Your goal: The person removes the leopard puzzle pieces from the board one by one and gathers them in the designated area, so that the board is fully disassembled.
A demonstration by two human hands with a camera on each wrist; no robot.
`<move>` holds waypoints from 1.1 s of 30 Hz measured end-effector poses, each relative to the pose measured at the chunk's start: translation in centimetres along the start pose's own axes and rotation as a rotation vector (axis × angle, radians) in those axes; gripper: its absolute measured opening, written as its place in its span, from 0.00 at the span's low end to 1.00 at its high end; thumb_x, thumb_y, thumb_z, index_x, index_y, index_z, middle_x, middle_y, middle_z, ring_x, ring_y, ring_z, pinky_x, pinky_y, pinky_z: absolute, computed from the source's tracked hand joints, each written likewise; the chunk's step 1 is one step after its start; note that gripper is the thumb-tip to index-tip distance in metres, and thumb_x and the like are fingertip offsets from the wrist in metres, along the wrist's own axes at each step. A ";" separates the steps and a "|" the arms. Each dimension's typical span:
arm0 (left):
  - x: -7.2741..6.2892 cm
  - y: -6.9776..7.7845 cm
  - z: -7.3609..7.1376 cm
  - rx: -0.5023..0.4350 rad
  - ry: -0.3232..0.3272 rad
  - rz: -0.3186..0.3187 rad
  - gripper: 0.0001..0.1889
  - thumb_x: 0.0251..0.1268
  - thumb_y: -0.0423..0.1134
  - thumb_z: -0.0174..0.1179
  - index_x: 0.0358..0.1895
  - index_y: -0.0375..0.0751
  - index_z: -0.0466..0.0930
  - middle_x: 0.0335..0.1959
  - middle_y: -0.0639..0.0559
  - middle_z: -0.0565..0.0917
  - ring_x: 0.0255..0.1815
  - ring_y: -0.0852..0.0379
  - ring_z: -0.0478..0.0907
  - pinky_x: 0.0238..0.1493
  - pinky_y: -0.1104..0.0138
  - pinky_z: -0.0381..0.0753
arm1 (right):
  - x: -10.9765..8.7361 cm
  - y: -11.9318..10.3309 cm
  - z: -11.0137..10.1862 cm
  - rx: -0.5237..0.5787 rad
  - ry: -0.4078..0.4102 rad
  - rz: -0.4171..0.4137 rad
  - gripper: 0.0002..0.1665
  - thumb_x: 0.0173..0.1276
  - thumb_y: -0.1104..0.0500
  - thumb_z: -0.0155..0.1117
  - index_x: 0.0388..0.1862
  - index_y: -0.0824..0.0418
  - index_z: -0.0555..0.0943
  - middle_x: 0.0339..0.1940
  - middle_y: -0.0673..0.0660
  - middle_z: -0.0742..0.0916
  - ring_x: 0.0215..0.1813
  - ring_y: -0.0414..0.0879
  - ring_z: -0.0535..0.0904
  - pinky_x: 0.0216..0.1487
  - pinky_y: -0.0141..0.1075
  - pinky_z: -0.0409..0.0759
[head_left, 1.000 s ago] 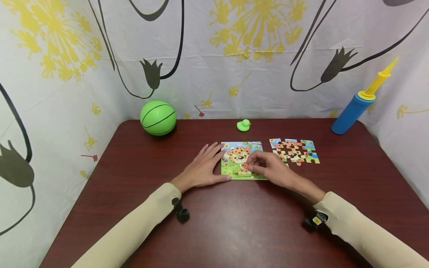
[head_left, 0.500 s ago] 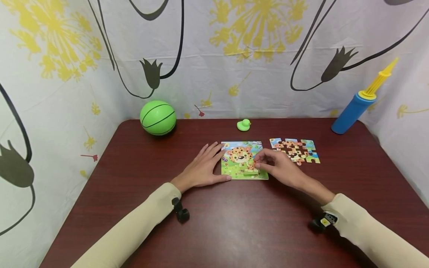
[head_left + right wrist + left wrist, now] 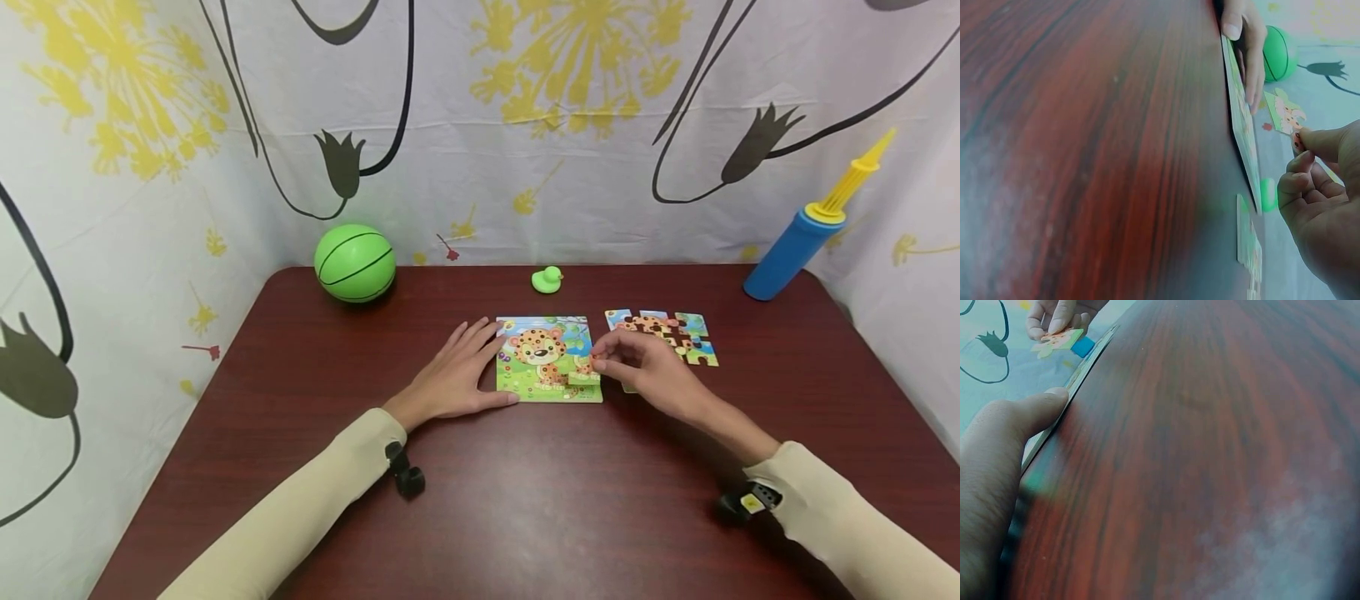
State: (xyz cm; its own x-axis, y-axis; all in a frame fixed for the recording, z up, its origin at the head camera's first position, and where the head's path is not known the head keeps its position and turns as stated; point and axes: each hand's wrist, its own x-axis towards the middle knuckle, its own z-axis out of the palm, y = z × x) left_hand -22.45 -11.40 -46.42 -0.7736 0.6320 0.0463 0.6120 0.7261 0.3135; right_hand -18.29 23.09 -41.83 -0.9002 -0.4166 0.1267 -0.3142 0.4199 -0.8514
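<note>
A square picture board (image 3: 555, 329) with a spotted cub on it lies flat on the table. My left hand (image 3: 452, 377) rests at its left side, fingers spread, fingertips and thumb on the board's edge. Between thumb and fingers my right hand (image 3: 651, 372) pinches a jigsaw puzzle piece (image 3: 582, 372) by its right end, above the board's lower right part. In the right wrist view the puzzle piece (image 3: 1282, 114) hangs clear of the board (image 3: 1242, 119). Loose and partly joined puzzle pieces (image 3: 692, 323) lie right of the board, some hidden behind my right hand.
A green rubber duck (image 3: 547, 280) sits behind the board. At the back left of the dark wooden table (image 3: 525, 500) rests a green ball (image 3: 355, 263). A blue and yellow hand pump (image 3: 791, 250) stands tilted at the back right. Patterned cloth hangs behind.
My right hand has moved right across the board with the puzzle piece in its grip, uncovering more of the cub picture. My left hand has stayed in place.
</note>
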 end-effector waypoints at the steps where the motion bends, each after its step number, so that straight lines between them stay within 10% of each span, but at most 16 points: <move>1: 0.0 0.0 0.0 0.000 0.000 0.001 0.57 0.70 0.81 0.56 0.90 0.45 0.58 0.92 0.47 0.52 0.94 0.49 0.40 0.90 0.52 0.33 | -0.1 0.1 -0.2 -0.001 0.003 -0.006 0.08 0.83 0.61 0.68 0.57 0.60 0.85 0.48 0.58 0.86 0.42 0.58 0.79 0.39 0.42 0.80; 33: 0.0 0.1 -0.1 0.001 0.000 0.004 0.56 0.71 0.79 0.57 0.90 0.43 0.59 0.92 0.46 0.52 0.93 0.47 0.41 0.90 0.50 0.35 | -2.5 1.8 -4.6 -0.159 0.158 0.035 0.08 0.80 0.66 0.70 0.55 0.61 0.87 0.48 0.57 0.88 0.41 0.48 0.87 0.41 0.28 0.82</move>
State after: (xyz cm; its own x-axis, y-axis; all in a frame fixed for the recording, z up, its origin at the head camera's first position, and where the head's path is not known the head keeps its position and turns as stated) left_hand -22.42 -11.32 -46.29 -0.7709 0.6352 0.0475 0.6155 0.7236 0.3122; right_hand -17.99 28.63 -41.31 -0.9435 -0.2736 0.1869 -0.3141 0.5593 -0.7671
